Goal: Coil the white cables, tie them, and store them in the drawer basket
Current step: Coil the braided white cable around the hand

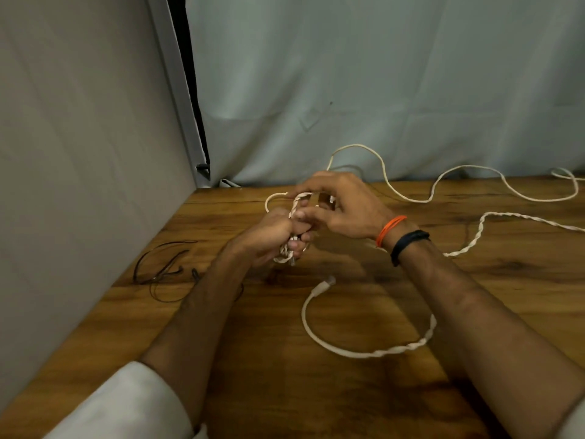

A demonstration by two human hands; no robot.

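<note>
Both hands are meeting above the brown wood-grain counter (253, 375), near its far left corner; the left hand (269, 236) is clenching its grip round a small coiled bundle of white twisted cable (292, 217), fingers curled tight about the loops; the right hand (342, 210) is pinching the top of that same bundle, thumb and fingers closing on a loop that is sticking out to the left; the bundle is being held just above the counter, not resting on it.

A loose white twisted cable with a plug end (364, 353) is lying in an open curve on the counter between the forearms, passing under the right arm and trailing off to the right edge; a thin white cord (411, 199) is snaking along the far side by the pale grey cloth backdrop (380, 74); thin black wires (158, 270) are lying tangled at the left beside a grey panel wall (79, 137); an orange thread band (389, 229) and a black wristband (408, 245) are sitting on the right wrist.
</note>
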